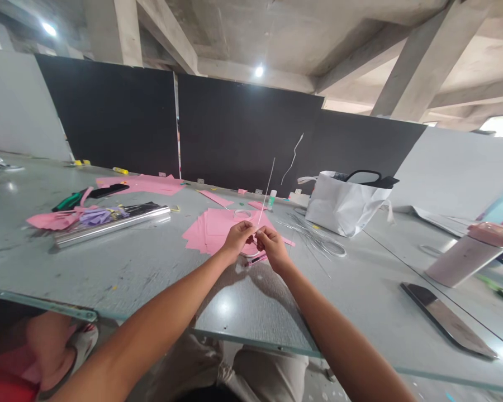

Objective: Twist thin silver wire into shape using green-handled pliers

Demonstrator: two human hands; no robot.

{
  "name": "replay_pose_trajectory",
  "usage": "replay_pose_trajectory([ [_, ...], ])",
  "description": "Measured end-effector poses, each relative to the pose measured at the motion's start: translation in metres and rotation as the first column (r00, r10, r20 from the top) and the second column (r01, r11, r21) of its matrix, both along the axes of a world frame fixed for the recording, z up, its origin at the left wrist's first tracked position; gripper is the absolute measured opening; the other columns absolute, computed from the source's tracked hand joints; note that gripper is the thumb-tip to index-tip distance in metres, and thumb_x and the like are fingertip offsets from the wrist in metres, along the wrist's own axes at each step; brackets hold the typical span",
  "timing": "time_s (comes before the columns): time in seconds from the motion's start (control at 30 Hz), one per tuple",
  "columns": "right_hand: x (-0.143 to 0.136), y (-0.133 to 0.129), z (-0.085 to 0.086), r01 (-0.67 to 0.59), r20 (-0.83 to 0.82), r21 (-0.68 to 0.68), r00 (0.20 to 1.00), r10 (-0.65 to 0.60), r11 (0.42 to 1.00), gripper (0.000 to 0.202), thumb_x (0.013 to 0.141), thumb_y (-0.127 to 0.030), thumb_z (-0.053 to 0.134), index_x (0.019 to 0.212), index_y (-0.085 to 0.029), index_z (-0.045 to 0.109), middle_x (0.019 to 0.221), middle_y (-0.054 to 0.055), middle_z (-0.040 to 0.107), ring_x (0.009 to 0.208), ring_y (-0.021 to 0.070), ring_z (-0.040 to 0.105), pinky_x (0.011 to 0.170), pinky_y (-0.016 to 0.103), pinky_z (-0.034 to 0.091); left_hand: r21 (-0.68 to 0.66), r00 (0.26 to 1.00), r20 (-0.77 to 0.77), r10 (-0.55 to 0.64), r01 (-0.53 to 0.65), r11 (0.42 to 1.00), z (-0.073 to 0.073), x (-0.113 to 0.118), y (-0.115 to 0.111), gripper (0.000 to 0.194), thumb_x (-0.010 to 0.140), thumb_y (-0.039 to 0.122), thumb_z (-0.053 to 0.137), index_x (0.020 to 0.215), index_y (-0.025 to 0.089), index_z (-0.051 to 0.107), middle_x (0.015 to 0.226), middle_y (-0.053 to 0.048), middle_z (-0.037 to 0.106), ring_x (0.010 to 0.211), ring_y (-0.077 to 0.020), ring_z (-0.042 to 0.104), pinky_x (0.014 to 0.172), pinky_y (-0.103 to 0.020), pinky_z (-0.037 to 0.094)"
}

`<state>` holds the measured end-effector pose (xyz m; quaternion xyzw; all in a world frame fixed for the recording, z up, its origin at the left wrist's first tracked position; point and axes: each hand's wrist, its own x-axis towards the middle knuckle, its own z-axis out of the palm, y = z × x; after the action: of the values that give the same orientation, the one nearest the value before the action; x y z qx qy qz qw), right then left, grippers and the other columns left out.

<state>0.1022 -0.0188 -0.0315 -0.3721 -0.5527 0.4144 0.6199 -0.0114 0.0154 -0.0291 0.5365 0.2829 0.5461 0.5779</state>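
Left hand [237, 239] and right hand [272, 245] close together above pink sheets [205, 229] on bench [151, 279]. Fingers [246, 226] pinched at lower part of thin, pale wire [269, 187], which rises leaning slightly right. Loose wires [308, 231] to the right, near white bag [331, 204]. Silver roll [113, 224] at left; pink-lidded bottle [461, 257] far right.

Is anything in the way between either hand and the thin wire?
Nothing visible: fingertips of the left hand and right hand meet at the lower end of the thin wire. The pink sheets lie on the table, not between.
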Motion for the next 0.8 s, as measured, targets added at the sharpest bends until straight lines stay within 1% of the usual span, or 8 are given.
replay_pose_trajectory([
  [0.07,0.0,0.0,0.0,0.007,-0.001,0.0,1.0,-0.007,1.0,0.031,0.067,-0.044,0.067,0.056,-0.021,0.05,0.047,-0.006,0.043,0.046,0.0091,0.038,0.049,0.025,0.029,0.059,1.0,-0.019,0.017,-0.016,0.998,-0.002,0.0,0.002,0.033,0.061,0.042,0.074,0.071,0.019,0.054,0.058,0.006,0.049,0.05,-0.0069,0.046,0.051,-0.022,0.039],
  [0.17,0.0,0.0,-0.001,-0.024,-0.095,-0.034,0.995,0.021,0.999,0.03,0.066,-0.042,0.066,0.055,-0.022,0.047,0.047,-0.007,0.039,0.045,0.0085,0.036,0.049,0.025,0.03,0.267,0.99,-0.113,0.087,-0.054,0.962,-0.005,-0.003,0.007,0.034,0.068,0.047,0.071,0.085,0.019,0.061,0.072,0.002,0.057,0.054,-0.0075,0.049,0.052,-0.022,0.042],
  [0.23,0.001,0.001,-0.001,-0.061,-0.163,-0.077,0.985,0.048,0.995,0.03,0.065,-0.04,0.066,0.054,-0.021,0.045,0.048,-0.007,0.037,0.045,0.0079,0.033,0.049,0.025,0.03,0.439,0.964,-0.212,0.163,-0.055,0.897,-0.007,-0.009,0.011,0.033,0.074,0.048,0.068,0.092,0.02,0.066,0.086,-0.001,0.062,0.06,-0.0088,0.052,0.056,-0.023,0.044],
  [0.3,0.002,0.001,-0.002,-0.103,-0.191,-0.13,0.979,0.077,0.986,0.03,0.063,-0.038,0.066,0.052,-0.021,0.043,0.048,-0.007,0.035,0.045,0.0076,0.031,0.048,0.024,0.029,0.573,0.922,-0.297,0.249,-0.037,0.819,-0.009,-0.016,0.017,0.03,0.08,0.048,0.064,0.089,0.021,0.071,0.094,-0.004,0.063,0.07,-0.0116,0.056,0.061,-0.025,0.046],
  [0.43,0.002,0.001,-0.002,-0.139,-0.179,-0.18,0.978,0.107,0.974,0.032,0.06,-0.037,0.067,0.051,-0.021,0.042,0.049,-0.007,0.036,0.046,0.0072,0.031,0.047,0.023,0.027,0.691,0.84,-0.373,0.396,-0.033,0.722,-0.007,-0.028,0.026,0.022,0.081,0.042,0.067,0.081,0.022,0.075,0.097,-0.007,0.063,0.095,-0.0188,0.06,0.083,-0.032,0.049],
  [0.57,0.001,0.002,0.0,-0.165,-0.161,-0.139,0.977,0.142,0.976,0.036,0.059,-0.04,0.071,0.052,-0.021,0.042,0.05,-0.007,0.038,0.048,0.007,0.033,0.05,0.023,0.029,0.766,0.791,-0.398,0.464,0.008,0.643,0.003,-0.033,0.029,0.01,0.08,0.031,0.069,0.078,0.022,0.073,0.103,-0.006,0.067,0.105,-0.022,0.058,0.099,-0.04,0.042],
  [0.67,0.001,0.003,0.001,-0.189,-0.122,-0.109,0.977,0.176,0.976,0.036,0.059,-0.042,0.072,0.053,-0.021,0.044,0.049,-0.008,0.038,0.048,0.0076,0.035,0.051,0.024,0.029,0.762,0.785,-0.455,0.42,0.098,0.641,0.013,-0.034,0.026,0.012,0.081,0.028,0.064,0.073,0.021,0.069,0.096,-0.003,0.07,0.101,-0.0212,0.06,0.099,-0.039,0.041],
  [0.8,0.001,0.004,-0.001,-0.167,-0.043,-0.065,0.985,0.164,0.984,0.032,0.063,-0.044,0.07,0.058,-0.021,0.049,0.051,-0.007,0.042,0.05,0.0086,0.038,0.054,0.025,0.031,0.658,0.778,-0.555,0.294,0.195,0.727,0.022,-0.036,0.02,0.017,0.084,0.03,0.056,0.075,0.019,0.064,0.083,-0.002,0.068,0.088,-0.0189,0.061,0.088,-0.033,0.044],
])
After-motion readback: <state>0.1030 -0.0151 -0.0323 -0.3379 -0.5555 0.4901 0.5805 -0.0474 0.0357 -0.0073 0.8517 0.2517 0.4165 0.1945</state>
